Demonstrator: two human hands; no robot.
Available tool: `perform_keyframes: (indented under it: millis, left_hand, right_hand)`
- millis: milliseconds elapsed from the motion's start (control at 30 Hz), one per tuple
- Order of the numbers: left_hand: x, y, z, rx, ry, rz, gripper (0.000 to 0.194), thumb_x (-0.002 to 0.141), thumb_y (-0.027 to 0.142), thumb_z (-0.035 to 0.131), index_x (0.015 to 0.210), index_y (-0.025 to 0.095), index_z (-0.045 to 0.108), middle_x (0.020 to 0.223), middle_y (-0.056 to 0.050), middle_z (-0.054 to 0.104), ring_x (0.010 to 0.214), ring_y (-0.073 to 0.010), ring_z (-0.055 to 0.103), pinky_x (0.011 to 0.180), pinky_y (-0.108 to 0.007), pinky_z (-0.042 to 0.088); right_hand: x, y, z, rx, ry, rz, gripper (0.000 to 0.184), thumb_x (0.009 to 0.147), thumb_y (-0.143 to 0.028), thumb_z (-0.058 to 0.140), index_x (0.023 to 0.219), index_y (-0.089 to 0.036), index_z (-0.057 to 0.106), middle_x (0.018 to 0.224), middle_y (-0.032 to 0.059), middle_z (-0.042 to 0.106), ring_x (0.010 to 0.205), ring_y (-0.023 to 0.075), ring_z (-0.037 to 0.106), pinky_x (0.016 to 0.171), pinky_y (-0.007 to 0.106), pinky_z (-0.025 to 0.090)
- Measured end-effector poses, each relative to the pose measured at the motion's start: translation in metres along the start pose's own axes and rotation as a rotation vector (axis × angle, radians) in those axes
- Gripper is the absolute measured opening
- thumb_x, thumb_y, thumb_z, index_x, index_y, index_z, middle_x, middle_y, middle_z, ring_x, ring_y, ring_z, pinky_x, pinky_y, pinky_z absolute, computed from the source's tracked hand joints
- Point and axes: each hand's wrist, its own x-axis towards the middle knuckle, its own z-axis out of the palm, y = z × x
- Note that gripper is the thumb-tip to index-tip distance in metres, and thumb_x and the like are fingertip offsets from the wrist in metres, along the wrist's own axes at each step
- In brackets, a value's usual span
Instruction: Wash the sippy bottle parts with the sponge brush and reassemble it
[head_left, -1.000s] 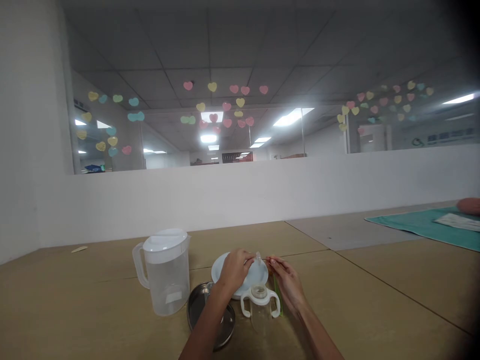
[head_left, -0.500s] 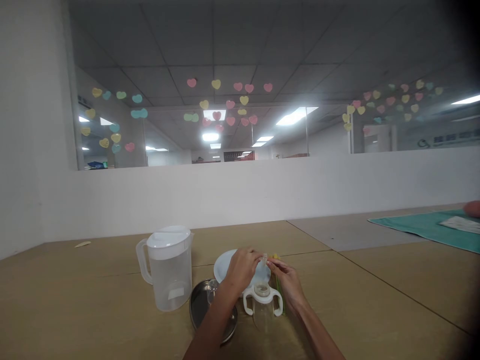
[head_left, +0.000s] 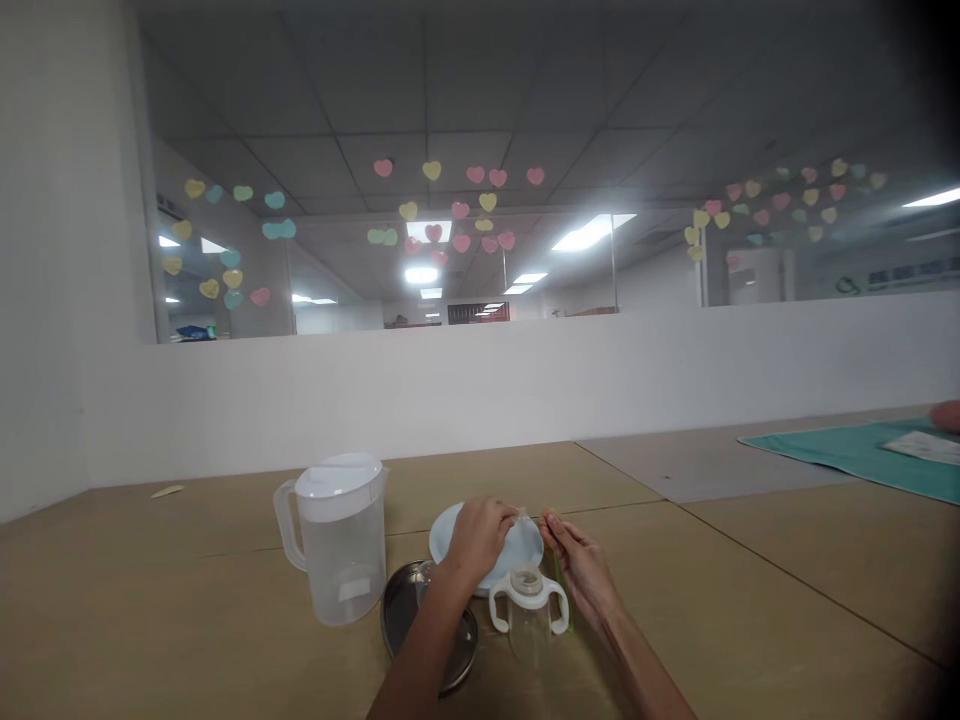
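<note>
My left hand point(head_left: 484, 535) is closed, its fingertips pinching a small clear piece point(head_left: 523, 515) above the light blue plate point(head_left: 525, 555). My right hand point(head_left: 581, 560) is a little to the right, thumb and fingers pressed together; what they hold, if anything, is too small to make out. Below and between the hands stands a clear baby bottle point(head_left: 529, 625), upright and uncapped, with a white two-handled ring point(head_left: 529, 593) round its neck. A thin green stick point(head_left: 559, 580) shows beside the bottle, partly hidden by my right hand.
A lidded translucent pitcher point(head_left: 341, 550) stands on the left. A round metal tray point(head_left: 397, 625) with a clear item in it lies partly under my left forearm. At the far right are a teal cloth point(head_left: 847, 455) and a white cloth point(head_left: 926, 447). A white wall point(head_left: 480, 390) closes off the back.
My hands have drawn apart: the left keeps the small clear piece and has shifted slightly left, and the right has let go of it. The bottle, plate and pitcher stay put.
</note>
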Motion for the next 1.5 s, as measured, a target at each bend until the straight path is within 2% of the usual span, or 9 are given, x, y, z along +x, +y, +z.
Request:
perform_keyframes:
  millis: [133,300,500,633,800,933,1033,1233,1500]
  left_hand:
    - [0.001,0.007,0.005,-0.083,0.008,-0.015,0.025,0.087,0.021,0.044,0.094,0.019,0.068,0.097,-0.007,0.068,0.092,-0.0194,0.060,0.084,-0.030,0.042]
    - [0.001,0.003,0.006,-0.254,0.015,0.007,0.024,0.086,0.020,0.045,0.095,0.017,0.067,0.098,-0.005,0.068,0.093,-0.0172,0.059,0.085,-0.028,0.043]
    - [0.001,-0.001,0.002,-0.231,0.027,-0.015,0.024,0.087,0.020,0.043,0.096,0.016,0.065,0.101,-0.007,0.066,0.097,-0.0183,0.057,0.089,-0.030,0.042]
    - [0.001,0.001,0.003,-0.205,0.013,-0.008,0.024,0.087,0.019,0.043,0.097,0.016,0.064,0.101,-0.007,0.065,0.097,-0.0181,0.057,0.089,-0.030,0.041]
    - [0.002,0.006,0.008,-0.133,-0.054,0.037,0.026,0.088,0.021,0.040,0.098,0.017,0.064,0.101,-0.007,0.065,0.099,-0.0188,0.055,0.089,-0.030,0.040]
    - [0.003,-0.001,0.005,-0.149,-0.028,0.026,0.026,0.089,0.020,0.039,0.096,0.016,0.063,0.101,-0.007,0.064,0.098,-0.0182,0.055,0.089,-0.030,0.039]
    - [0.003,-0.008,0.003,-0.170,0.012,0.006,0.024,0.089,0.020,0.040,0.094,0.015,0.063,0.098,-0.007,0.064,0.095,-0.0178,0.055,0.087,-0.029,0.040]
    - [0.003,-0.014,0.004,-0.166,-0.008,0.028,0.022,0.089,0.021,0.040,0.093,0.016,0.061,0.099,-0.007,0.062,0.096,-0.0177,0.053,0.087,-0.030,0.039]
    - [0.004,-0.019,0.004,-0.149,0.017,0.047,0.023,0.089,0.021,0.040,0.092,0.017,0.062,0.097,-0.006,0.062,0.096,-0.0186,0.052,0.087,-0.031,0.038]
  right_hand:
    - [-0.001,0.002,0.004,-0.108,-0.042,-0.020,0.035,0.040,-0.035,0.086,0.066,-0.016,0.073,0.074,0.0042,0.071,0.067,0.0132,0.062,0.068,0.023,0.052]
    - [-0.003,-0.006,0.002,-0.182,-0.067,-0.028,0.036,0.044,-0.037,0.084,0.070,-0.014,0.074,0.073,0.0056,0.071,0.071,0.0137,0.061,0.065,0.021,0.049]
    - [-0.005,-0.018,-0.001,-0.016,-0.003,-0.026,0.035,0.043,-0.039,0.084,0.067,-0.016,0.072,0.062,0.0020,0.066,0.057,0.0106,0.056,0.056,0.020,0.048]
    - [-0.006,-0.013,0.002,-0.094,-0.025,-0.010,0.037,0.043,-0.041,0.083,0.064,-0.014,0.071,0.060,0.0022,0.065,0.056,0.0095,0.053,0.056,0.020,0.045]
    - [-0.005,-0.001,0.004,-0.288,-0.054,-0.118,0.038,0.053,-0.049,0.076,0.057,-0.013,0.066,0.054,0.0006,0.058,0.051,0.0091,0.045,0.050,0.022,0.037]
    - [-0.001,-0.001,-0.001,-0.387,0.030,-0.260,0.048,0.058,-0.060,0.067,0.049,-0.015,0.054,0.049,-0.0026,0.047,0.051,0.0083,0.039,0.050,0.022,0.032]
    - [0.001,-0.006,-0.004,-0.387,0.142,-0.324,0.051,0.055,-0.065,0.066,0.050,-0.016,0.051,0.052,-0.0022,0.048,0.053,0.0091,0.040,0.052,0.023,0.033]
    - [0.004,-0.010,-0.013,-0.379,0.291,-0.326,0.053,0.052,-0.068,0.065,0.059,-0.015,0.057,0.050,-0.0030,0.045,0.053,0.0107,0.041,0.052,0.025,0.034]
    - [0.016,0.000,-0.033,-0.313,0.449,-0.323,0.050,0.052,-0.065,0.065,0.048,-0.018,0.049,0.048,-0.0027,0.045,0.053,0.0105,0.043,0.052,0.025,0.035]
